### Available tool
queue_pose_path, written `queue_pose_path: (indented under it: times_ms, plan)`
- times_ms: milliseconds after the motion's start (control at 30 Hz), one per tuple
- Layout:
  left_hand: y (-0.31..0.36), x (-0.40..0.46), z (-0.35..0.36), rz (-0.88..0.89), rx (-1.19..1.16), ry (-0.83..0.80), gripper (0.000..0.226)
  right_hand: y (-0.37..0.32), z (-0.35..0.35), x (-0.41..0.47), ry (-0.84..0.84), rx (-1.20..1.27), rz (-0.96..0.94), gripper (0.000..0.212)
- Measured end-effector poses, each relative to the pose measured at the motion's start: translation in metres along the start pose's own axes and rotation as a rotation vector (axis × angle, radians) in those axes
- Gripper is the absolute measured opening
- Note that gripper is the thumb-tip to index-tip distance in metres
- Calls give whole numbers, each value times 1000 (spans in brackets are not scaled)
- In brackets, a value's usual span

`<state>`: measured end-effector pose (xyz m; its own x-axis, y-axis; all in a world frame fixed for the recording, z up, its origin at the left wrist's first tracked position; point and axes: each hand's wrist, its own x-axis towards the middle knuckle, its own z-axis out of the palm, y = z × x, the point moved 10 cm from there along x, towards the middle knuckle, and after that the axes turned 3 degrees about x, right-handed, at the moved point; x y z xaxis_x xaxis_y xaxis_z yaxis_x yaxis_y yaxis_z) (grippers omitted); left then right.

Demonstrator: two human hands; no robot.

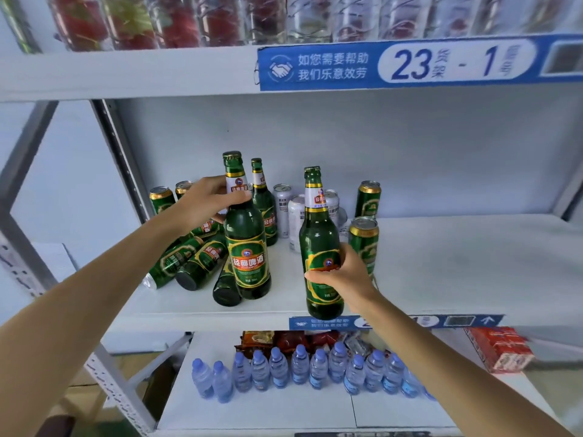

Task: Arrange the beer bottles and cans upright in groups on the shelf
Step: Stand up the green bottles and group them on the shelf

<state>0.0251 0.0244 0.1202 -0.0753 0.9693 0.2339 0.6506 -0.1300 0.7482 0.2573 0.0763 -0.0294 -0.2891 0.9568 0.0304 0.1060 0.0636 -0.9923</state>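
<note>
Presently held: two tall green glass beer bottles with gold-bordered labels and crimped caps, both upright. The left hand (206,201) curls round the neck of the left-hand bottle (247,238), whose base looks to stand on the white middle shelf (457,263); a neck grip suits steadying or sliding it. The right hand (342,274) wraps the labelled body of the right-hand bottle (318,244), carried at the shelf's front lip with its base apparently clear of the board; a body grip gives control for setting it down.

Unsorted stock: several matching green bottles lying on their sides (192,258) in a heap just left of and behind the left-hand bottle, bases toward the viewer. One further green bottle (263,206) stands upright behind.

Cans: smooth cylindrical metal, gold rims. Green cans at back left (162,198); white cans (291,216) clustered mid-shelf; two green cans (366,222) upright to the right of the carried bottle. By judgement, the grouping is only begun, and the open board to the right offers room.

Adjacent: blue shelf-edge sign (410,63) above; clear plastic water bottles with blue caps (299,369) in rows on the shelf below.
</note>
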Motion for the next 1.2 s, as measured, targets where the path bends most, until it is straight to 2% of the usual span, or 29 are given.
queue_pose_path:
  times_ms: [33,100,233,300,500,600,767,967,1200]
  plan:
    - [10,-4,9,8,9,-7,5,1,-10,-9,-5,1,-10,66]
    - [30,-11,30,14,30,-16,4,1,-38,-28,6,4,-29,64]
    - [68,-19,80,1,31,-72,28,1,-106,-63,69,-40,-63,62]
    - [90,-21,108,5,18,-91,31,2,-143,-76,105,-80,-67,63]
    - [147,-6,191,28,-22,-183,28,10,-250,-93,229,-240,-32,68]
    - [167,14,225,42,-47,-222,18,14,-288,-85,272,-302,-19,70]
    - [177,72,262,34,-61,-249,34,17,-327,-42,291,-331,-15,66]
    - [165,165,294,64,-38,-276,16,21,-350,44,290,-274,-42,69]
    - [141,266,324,19,2,-294,24,36,-362,148,306,-248,-22,76]
